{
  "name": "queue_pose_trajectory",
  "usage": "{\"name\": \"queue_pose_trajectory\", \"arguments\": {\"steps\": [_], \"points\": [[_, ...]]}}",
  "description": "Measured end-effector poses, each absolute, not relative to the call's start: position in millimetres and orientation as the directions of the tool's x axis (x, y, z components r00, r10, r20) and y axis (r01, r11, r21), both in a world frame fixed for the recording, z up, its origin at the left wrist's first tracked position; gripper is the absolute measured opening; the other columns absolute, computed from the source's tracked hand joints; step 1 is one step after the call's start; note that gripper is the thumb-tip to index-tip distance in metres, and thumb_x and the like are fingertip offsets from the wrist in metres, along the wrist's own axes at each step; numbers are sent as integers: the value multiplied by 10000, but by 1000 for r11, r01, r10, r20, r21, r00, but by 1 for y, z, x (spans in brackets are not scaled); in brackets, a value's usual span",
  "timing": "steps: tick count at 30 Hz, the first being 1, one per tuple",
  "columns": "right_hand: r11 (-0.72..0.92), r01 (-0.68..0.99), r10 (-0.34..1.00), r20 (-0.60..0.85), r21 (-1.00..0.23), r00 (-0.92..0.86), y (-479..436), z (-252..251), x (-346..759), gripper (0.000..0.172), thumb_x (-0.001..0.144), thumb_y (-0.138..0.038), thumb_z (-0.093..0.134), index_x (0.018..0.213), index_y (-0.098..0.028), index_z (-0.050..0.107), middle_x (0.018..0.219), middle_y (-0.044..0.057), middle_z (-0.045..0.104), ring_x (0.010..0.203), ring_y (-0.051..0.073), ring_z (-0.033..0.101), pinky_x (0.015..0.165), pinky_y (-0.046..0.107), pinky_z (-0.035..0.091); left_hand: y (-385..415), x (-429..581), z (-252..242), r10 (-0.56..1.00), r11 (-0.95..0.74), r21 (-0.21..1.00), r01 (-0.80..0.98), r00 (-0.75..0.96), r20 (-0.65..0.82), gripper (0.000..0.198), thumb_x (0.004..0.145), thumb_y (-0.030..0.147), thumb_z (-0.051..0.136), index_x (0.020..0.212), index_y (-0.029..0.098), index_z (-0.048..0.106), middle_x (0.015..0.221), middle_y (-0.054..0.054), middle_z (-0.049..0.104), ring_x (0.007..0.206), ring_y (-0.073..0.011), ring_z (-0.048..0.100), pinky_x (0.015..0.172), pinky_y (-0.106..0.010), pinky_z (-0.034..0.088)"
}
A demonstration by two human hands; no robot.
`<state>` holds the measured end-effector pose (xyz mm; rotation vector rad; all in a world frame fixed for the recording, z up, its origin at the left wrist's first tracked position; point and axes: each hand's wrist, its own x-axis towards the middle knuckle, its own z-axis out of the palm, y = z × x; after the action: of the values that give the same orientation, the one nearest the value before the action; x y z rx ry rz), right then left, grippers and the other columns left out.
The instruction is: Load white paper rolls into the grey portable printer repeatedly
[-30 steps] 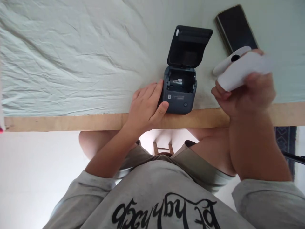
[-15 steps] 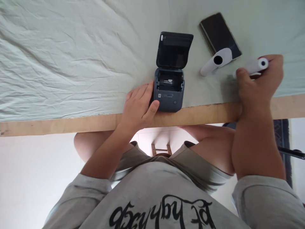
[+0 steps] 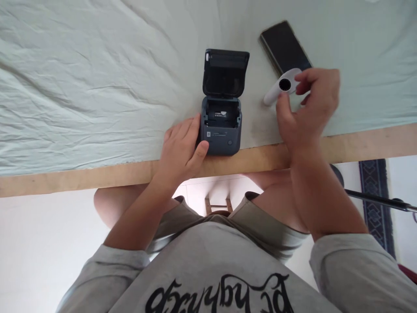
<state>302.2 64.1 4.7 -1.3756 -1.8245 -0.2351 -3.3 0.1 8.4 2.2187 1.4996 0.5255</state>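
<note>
A small dark blue label printer [image 3: 221, 141] stands at the table edge with its black lid [image 3: 226, 74] raised and its roll compartment showing. My left hand [image 3: 179, 145] rests flat along the printer's left side, thumb at its front corner, fingers stretched out. To the right lies a white label roll [image 3: 271, 94] with a dark round core and a loose tail. My right hand [image 3: 309, 104] is over this roll's right side, thumb and fingers apart around it. Whether the fingertips touch the roll is unclear.
A dark phone [image 3: 285, 45] lies just behind the roll. Pale green wrinkled cloth [image 3: 97, 87] covers the table, with a bare wooden front edge [image 3: 137, 171]. Part of a white object [image 3: 371, 1] shows at the top edge.
My right hand has let go of the white roll it held and moved left to the other roll by the phone. The view has shifted slightly; my left hand stays at the printer.
</note>
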Motion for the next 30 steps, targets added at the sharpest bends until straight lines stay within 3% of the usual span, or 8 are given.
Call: {"name": "queue_pose_trajectory", "arguments": {"steps": [3,6,11,14,18,22,26,30], "points": [[186,886,850,523,-424,72,81,-1,292,552,737,-198,786,1228,-234,536,1200,88,562,1021,232,587,897,472,556,0,-3,10,932,-339,537,773,356,76,957,1068,753,29,1641,109,445,1526,-226,625,1383,-394,591,1138,-516,420],[49,855,910,375,-516,174,86,1,289,539,713,-184,825,1171,-261,550,1209,131,615,1121,298,570,950,506,540,0,-3,10,931,-341,536,772,357,78,963,1066,752,28,1638,104,453,1532,-230,621,1394,-390,589,1147,-509,417],[281,716,940,335,-639,-69,73,9,280,582,724,-84,656,1234,-342,547,1207,64,703,1047,270,668,880,460,579,0,-7,9,921,-362,537,762,381,81,904,1091,707,100,1646,76,435,1555,-246,600,1446,-392,555,1176,-531,411],[414,659,899,396,-628,-188,70,6,278,541,690,-101,629,1173,-341,597,1094,34,731,1029,284,691,960,505,568,-1,-7,9,922,-358,536,765,381,72,866,1100,667,154,1634,50,442,1544,-253,606,1445,-396,553,1179,-541,409],[375,679,914,375,-631,-155,76,-3,280,426,771,-230,713,1173,-322,601,1086,45,702,1054,290,682,1000,530,564,-1,-6,11,924,-349,547,761,378,63,845,1104,640,170,1627,37,446,1541,-250,609,1438,-394,558,1173,-539,409],[381,680,912,374,-626,-167,82,-14,286,607,777,-310,813,1321,-331,542,1201,72,639,1144,310,664,987,539,581,-1,-6,12,919,-359,548,756,390,64,877,1108,649,149,1625,1,437,1546,-259,604,1446,-395,557,1169,-521,402],[329,738,921,371,-589,-115,79,-20,289,660,749,-356,876,1317,-347,540,1082,39,633,964,274,654,913,520,595,-1,-5,12,920,-356,546,758,387,62,883,1105,661,138,1629,17,438,1541,-245,613,1448,-388,555,1171,-516,395],[275,722,943,325,-634,-74,76,-18,288,677,715,-350,888,1293,-364,537,879,-26,573,786,233,603,783,454,574,-1,-5,12,921,-353,551,756,384,63,888,1102,658,149,1622,2,443,1540,-251,610,1443,-400,555,1165,-533,401]]}}
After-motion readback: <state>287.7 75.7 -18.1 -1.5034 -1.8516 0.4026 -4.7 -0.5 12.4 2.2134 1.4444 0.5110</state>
